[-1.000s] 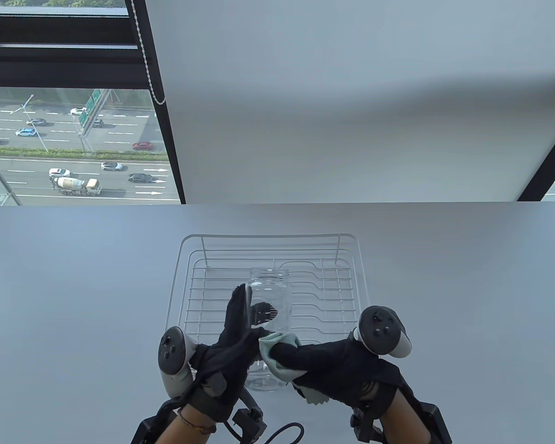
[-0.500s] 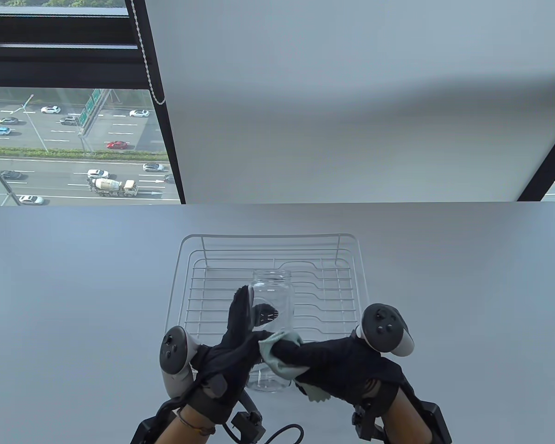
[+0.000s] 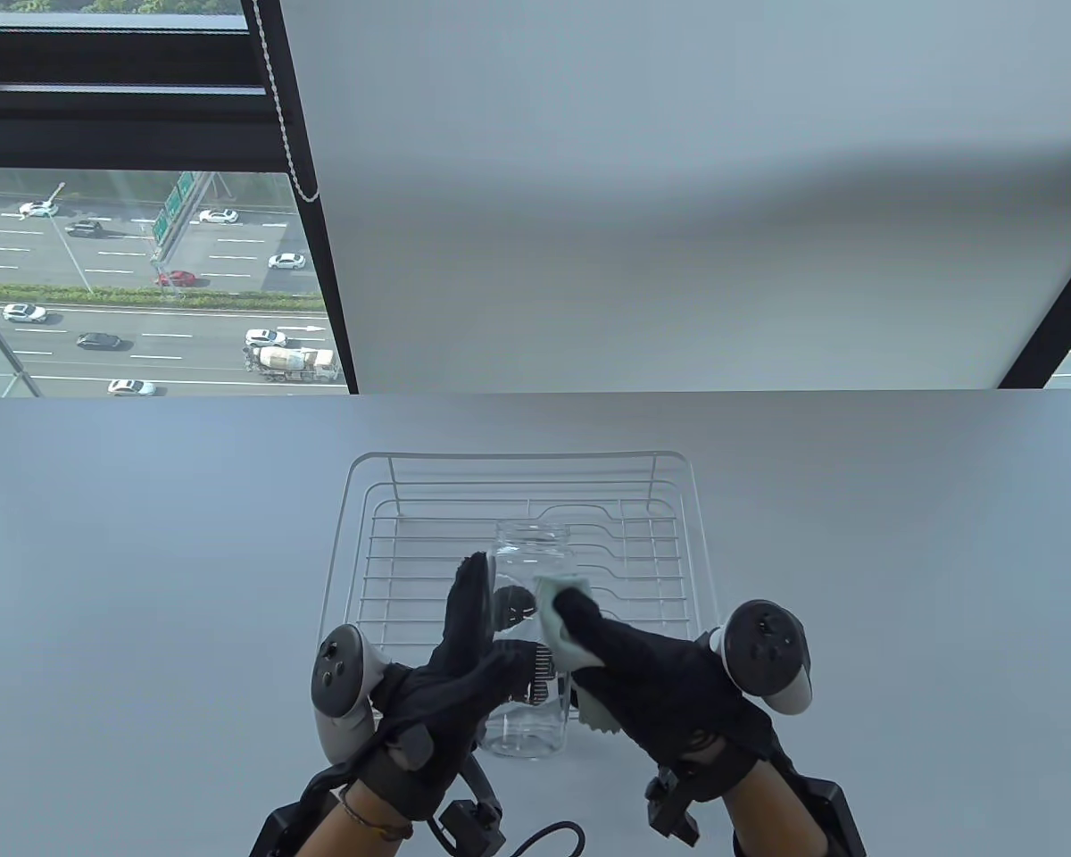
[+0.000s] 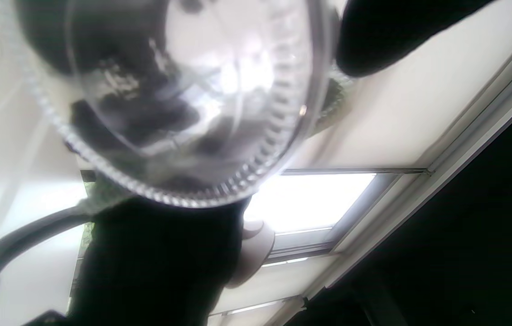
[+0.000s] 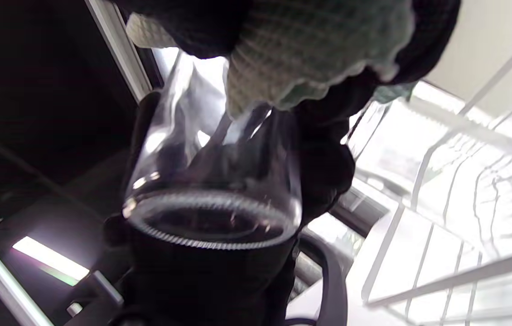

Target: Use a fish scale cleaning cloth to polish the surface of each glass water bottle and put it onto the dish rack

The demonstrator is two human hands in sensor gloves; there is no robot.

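The glass water bottle [image 3: 528, 643] is held upright above the near edge of the white wire dish rack [image 3: 366, 500], off the grey surface [image 3: 143, 536], its open mouth away from the person. It is gripped by the left hand [image 3: 451, 678], whose fingers [image 3: 469, 598] are wrapped round its left side with the thumb across the front, while the pale green fish scale cleaning cloth [image 3: 560, 625] is pressed against the upper right of the glass by the right hand [image 3: 651, 678], whose fingers are curled over the cloth. A slip is the main risk to be judged here: smooth glass is held by one gloved hand only, and a hard sideways stroke of the cloth could twist the bottle out of that grip and drop it onto the rack wires. A loose corner of cloth hanging below the right hand could also be snagged on the rack. Much cannot be made out: the far side of the bottle and the left fingertips are seen only through the glass, the left wrist view is blurred and filled by the ribbed bottle base [image 4: 183, 113], and whether the glass carries smears cannot be told. No other bottle is in view.
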